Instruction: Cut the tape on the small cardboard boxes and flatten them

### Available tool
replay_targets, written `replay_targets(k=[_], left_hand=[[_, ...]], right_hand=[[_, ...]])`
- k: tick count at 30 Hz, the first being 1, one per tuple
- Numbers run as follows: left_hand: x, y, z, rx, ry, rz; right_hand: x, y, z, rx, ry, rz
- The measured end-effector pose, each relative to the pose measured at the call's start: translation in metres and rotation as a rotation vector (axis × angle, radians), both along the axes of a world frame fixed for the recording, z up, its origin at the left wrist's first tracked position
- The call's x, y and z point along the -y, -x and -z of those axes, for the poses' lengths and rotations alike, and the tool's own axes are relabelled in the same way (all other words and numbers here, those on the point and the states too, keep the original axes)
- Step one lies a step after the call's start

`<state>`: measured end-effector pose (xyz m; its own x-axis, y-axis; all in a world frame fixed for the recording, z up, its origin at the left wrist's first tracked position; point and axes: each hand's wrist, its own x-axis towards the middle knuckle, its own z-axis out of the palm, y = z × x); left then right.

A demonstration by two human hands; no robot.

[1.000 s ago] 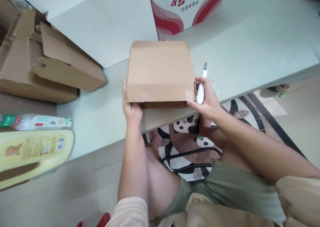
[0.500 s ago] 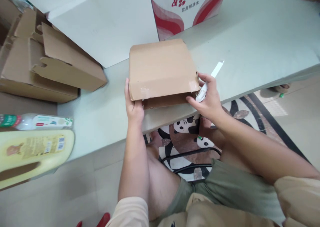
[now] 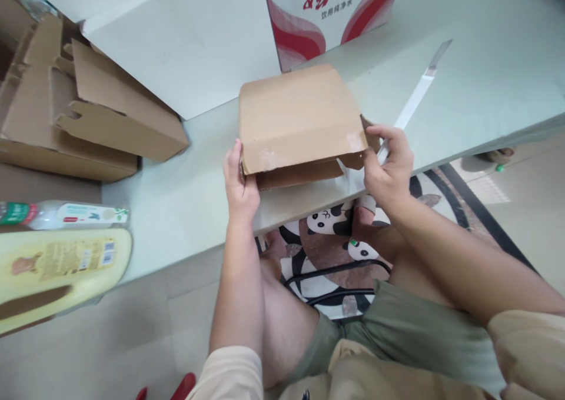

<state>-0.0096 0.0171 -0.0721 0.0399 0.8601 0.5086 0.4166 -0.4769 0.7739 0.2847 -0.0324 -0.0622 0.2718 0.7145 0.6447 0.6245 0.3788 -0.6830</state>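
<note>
A brown cardboard box [image 3: 300,112] rests tilted at the front edge of the table, its near side partly open below the top panel. My left hand [image 3: 241,179] grips its left front corner, fingers along the side and thumb at the opening. At the right front corner, my right hand [image 3: 391,165] is closed with its fingertips against the box's side flap. That same hand holds a white utility knife [image 3: 414,101], whose metal blade sticks out up and to the right, away from the box. Part of the knife's handle is hidden in the palm.
Brown cartons [image 3: 119,106] are stacked at the left. A plastic bottle [image 3: 79,213] and a yellow jug [image 3: 66,265] lie at the left front. Behind the box stand a large white carton [image 3: 185,41] and a white-and-red printed carton [image 3: 335,17]. The pale table [image 3: 477,88] extends right.
The box and both hands have shifted slightly right. The knife has moved up and right with my right hand, and its blade now shows clearly. The gap at the box's right front corner looks wider.
</note>
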Motion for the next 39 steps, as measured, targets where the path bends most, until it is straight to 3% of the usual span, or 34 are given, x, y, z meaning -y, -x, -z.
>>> replay_targets(k=[4,9,12,17,22,25,30,36,39], left_hand=[[0.0,0.002,-0.001,-0.068,-0.067,0.022],[0.002,-0.003,0.002,-0.081,-0.013,0.059],[0.005,-0.013,-0.004,0.15,0.077,0.007],[0.008,-0.024,-0.022,0.765,0.352,-0.094],[0.007,-0.019,-0.031,0.997,0.516,-0.072],[0.008,-0.019,-0.037,1.025,0.534,-0.003],[0.011,-0.015,-0.039,0.986,0.58,0.036],[0.017,-0.009,-0.037,0.763,0.586,0.233],[0.018,-0.012,-0.035,0.728,0.588,0.208]], right_hand=[[-0.003,-0.002,0.008,-0.084,0.054,-0.035],[-0.004,-0.004,0.012,-0.135,0.102,-0.06],[-0.001,0.001,0.006,-0.123,0.114,-0.132],[0.004,0.012,-0.004,-0.034,0.165,-0.355],[0.002,0.018,-0.002,0.142,0.195,-0.535],[0.001,0.021,-0.002,0.208,0.229,-0.596],[0.001,0.02,-0.001,0.153,0.301,-0.583],[0.001,0.016,0.003,0.149,0.387,-0.555],[0.001,0.017,0.002,0.159,0.369,-0.575]])
